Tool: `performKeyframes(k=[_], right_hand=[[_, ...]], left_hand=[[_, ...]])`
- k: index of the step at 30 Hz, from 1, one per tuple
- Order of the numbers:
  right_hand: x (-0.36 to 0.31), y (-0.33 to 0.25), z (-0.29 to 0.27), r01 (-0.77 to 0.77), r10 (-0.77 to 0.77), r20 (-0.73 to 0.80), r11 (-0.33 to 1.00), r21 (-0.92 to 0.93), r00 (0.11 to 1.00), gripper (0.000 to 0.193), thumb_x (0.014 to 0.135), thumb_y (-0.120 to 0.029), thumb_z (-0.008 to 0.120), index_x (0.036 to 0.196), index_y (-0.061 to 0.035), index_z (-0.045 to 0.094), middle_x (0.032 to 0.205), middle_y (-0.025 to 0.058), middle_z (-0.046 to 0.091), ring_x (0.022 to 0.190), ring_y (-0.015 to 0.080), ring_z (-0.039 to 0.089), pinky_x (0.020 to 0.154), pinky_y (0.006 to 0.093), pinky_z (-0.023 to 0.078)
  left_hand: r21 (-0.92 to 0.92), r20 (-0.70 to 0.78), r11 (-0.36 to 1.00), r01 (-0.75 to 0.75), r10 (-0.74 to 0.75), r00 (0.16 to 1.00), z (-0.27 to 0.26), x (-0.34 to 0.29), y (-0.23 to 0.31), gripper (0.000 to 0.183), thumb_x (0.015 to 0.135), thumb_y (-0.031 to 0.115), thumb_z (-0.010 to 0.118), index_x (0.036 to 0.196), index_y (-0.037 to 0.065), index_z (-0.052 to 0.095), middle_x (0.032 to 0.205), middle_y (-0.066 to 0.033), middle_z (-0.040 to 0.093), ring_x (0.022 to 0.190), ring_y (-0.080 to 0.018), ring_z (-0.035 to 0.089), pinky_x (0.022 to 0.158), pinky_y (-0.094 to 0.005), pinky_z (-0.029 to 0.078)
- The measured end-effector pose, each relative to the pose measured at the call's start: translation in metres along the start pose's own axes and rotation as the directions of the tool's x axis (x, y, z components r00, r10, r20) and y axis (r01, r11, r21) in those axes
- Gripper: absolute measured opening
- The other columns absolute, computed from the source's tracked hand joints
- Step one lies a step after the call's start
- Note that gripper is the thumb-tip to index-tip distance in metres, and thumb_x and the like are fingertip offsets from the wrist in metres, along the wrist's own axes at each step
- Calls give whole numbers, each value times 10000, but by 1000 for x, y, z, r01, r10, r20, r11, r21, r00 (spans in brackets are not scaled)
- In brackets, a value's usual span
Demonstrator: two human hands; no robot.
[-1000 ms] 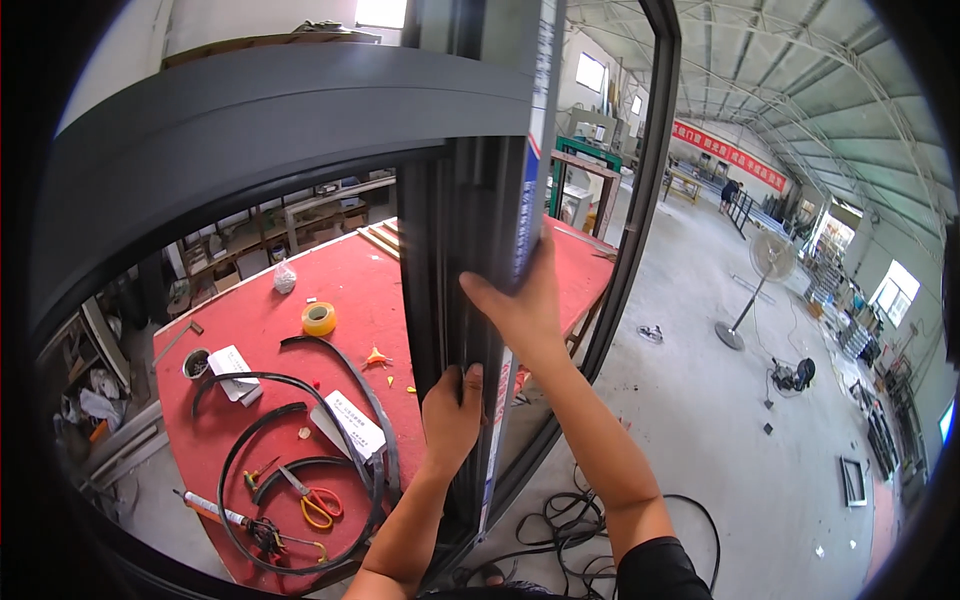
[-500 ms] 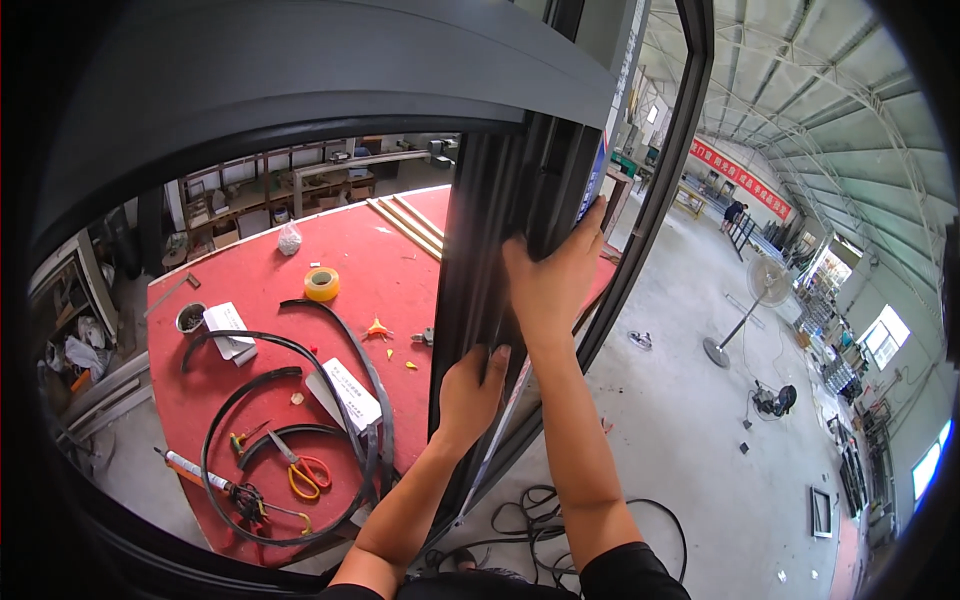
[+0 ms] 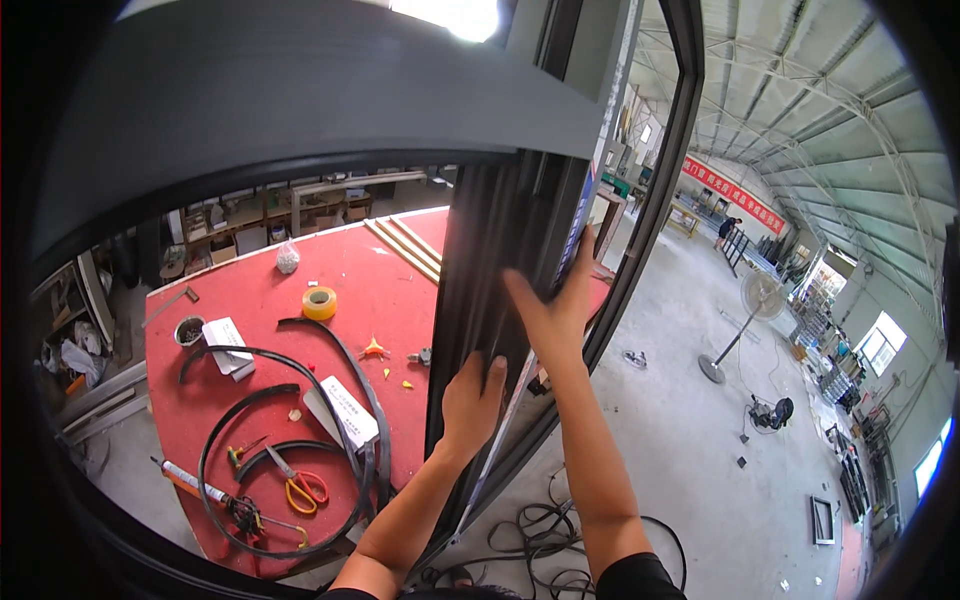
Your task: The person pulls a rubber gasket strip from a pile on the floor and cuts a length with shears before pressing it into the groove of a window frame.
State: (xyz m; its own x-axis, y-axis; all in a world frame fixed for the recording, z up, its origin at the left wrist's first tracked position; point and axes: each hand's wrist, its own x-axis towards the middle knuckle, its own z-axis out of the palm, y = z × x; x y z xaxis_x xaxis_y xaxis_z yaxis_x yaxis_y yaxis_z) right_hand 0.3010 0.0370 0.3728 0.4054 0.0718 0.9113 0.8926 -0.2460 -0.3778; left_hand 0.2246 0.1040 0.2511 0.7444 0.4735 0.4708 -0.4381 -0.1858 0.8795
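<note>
A dark grey metal window frame [image 3: 330,95] stands close in front of me, its wide bar across the top and a grooved upright [image 3: 480,260] running down the middle. My right hand [image 3: 556,325] spans this upright, thumb on the near face and fingers reaching to the right edge. Lower down, my left hand [image 3: 470,410] is pressed to the same upright with its thumb pointing up; its fingertips are partly hidden. A narrow pale strip [image 3: 492,462] runs down beside the left hand.
Beyond the frame, a red table [image 3: 240,300] bears yellow tape [image 3: 319,303], scissors [image 3: 305,488], a caulking gun [image 3: 240,510] and curled black rubber strips [image 3: 215,430]. Black cable [image 3: 540,535] lies on the floor by my feet. A pedestal fan [image 3: 735,335] and a distant person [image 3: 729,232] are to the right.
The view has tilted up slightly, so the frame's top bar and the table sit lower in the picture. Both hands remain on the upright, the right one lower in view.
</note>
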Motion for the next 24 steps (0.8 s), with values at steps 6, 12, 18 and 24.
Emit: performKeyframes(k=[6, 12, 18, 24], right_hand=[[-29, 31, -1, -207, 193, 76, 916, 343, 978, 527, 943, -248, 598, 1352, 8, 383, 1243, 123, 526, 1137, 198, 483, 990, 321, 381], [-33, 20, 6, -233, 254, 3, 884, 405, 967, 443, 904, -316, 662, 1115, 13, 454, 904, 70, 562, 818, 131, 490, 746, 296, 449], [-31, 28, 5, -241, 254, 25, 873, 424, 967, 453, 893, -277, 678, 1143, 18, 442, 928, 81, 565, 842, 135, 500, 765, 293, 443], [-29, 26, 4, -236, 250, 17, 887, 398, 968, 377, 906, -245, 657, 1092, 7, 448, 888, 87, 559, 820, 138, 487, 756, 297, 444]], left_hand=[[233, -128, 969, -82, 114, 985, 16, 1, 6, 389, 993, 350, 472, 844, -3, 537, 702, -258, 588, 683, -471, 582, 584, -518, 429], [235, -208, 967, -94, 145, 967, 23, 11, 8, 381, 985, 334, 498, 815, -6, 520, 665, -243, 567, 630, -456, 574, 535, -495, 410], [113, -238, 963, -247, 267, 934, 29, 41, 26, 390, 1017, 342, 496, 789, 25, 495, 523, -16, 454, 455, -105, 454, 429, -283, 333], [206, -129, 949, -239, 269, 955, 20, 41, 29, 427, 1019, 376, 469, 811, 4, 500, 526, -84, 491, 440, -222, 501, 446, -335, 368]])
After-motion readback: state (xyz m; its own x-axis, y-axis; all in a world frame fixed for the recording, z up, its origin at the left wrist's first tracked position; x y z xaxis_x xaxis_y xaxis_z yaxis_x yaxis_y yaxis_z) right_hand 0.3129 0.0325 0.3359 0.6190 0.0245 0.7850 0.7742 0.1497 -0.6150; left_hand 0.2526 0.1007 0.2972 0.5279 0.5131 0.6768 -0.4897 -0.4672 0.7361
